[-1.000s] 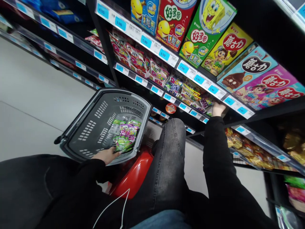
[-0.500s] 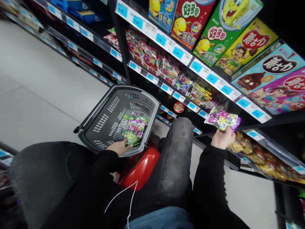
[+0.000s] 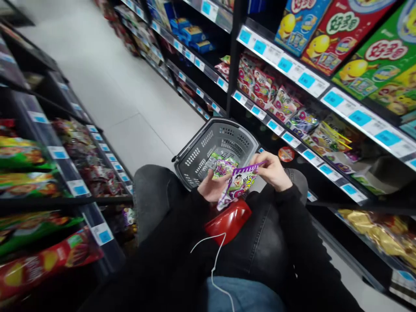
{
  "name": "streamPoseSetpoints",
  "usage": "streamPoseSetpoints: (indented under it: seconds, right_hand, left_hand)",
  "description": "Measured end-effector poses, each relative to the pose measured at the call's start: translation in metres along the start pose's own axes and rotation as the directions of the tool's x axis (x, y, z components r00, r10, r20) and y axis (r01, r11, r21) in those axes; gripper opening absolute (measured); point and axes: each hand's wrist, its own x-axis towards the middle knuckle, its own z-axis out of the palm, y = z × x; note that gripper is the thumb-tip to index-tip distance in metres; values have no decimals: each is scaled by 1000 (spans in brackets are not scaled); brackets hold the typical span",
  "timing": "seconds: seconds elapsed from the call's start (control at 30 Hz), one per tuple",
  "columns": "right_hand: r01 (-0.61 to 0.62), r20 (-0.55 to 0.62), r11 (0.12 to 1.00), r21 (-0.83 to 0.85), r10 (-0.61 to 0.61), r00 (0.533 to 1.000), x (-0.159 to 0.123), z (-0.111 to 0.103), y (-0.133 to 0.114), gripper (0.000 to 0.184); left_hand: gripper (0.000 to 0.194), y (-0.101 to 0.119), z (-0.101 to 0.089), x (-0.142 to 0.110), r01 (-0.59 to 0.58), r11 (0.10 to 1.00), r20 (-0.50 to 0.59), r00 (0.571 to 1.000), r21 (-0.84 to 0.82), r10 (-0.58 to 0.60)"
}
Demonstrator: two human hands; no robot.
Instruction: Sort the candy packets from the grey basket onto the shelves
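Observation:
My right hand (image 3: 275,171) pinches the purple striped edge of a gummy candy bag (image 3: 241,183), which hangs tilted over my lap. Close against the bag's left side is my left hand (image 3: 212,187), its thumb raised and its fingers stretched out toward the back of the bag, partly hidden. Just beyond both hands stands a grey shopping basket (image 3: 208,125) with slotted walls. Several green and purple candy packets (image 3: 224,165) lie inside it.
A red glossy object (image 3: 229,221) sits between my legs, near a white cord (image 3: 214,264). Shelves with candy bags (image 3: 282,104) and boxed snacks (image 3: 346,34) rise on the right. Snack shelves (image 3: 78,186) stand close on the left. The tiled aisle floor (image 3: 130,95) runs ahead.
My right hand has brought the candy bag from beside the right shelf to above my lap. My left hand has left the packets in the basket and come to the bag. The view has swung left.

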Motion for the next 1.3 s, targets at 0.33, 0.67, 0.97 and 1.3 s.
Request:
streamPoseSetpoints:
  seconds: [0.33, 0.67, 0.97, 1.3]
  right_hand:
    - [-137, 153, 972, 194, 108, 982, 15, -3, 38, 26]
    - [-289, -105, 957, 5, 288, 952, 25, -7, 54, 22]
    - [-288, -103, 895, -341, 269, 958, 24, -13, 61, 30]
    - [-260, -44, 856, -446, 270, 962, 26, -8, 80, 19]
  left_hand:
    - [81, -3, 4, 9, -156, 987, -138, 979, -45, 149]
    - [75, 12, -3, 12, -359, 882, -377, 804, 306, 459]
    - [61, 21, -8, 5, -382, 850, -386, 768, 363, 510]
    - [54, 20, -13, 8, -259, 822, -480, 708, 506, 518]
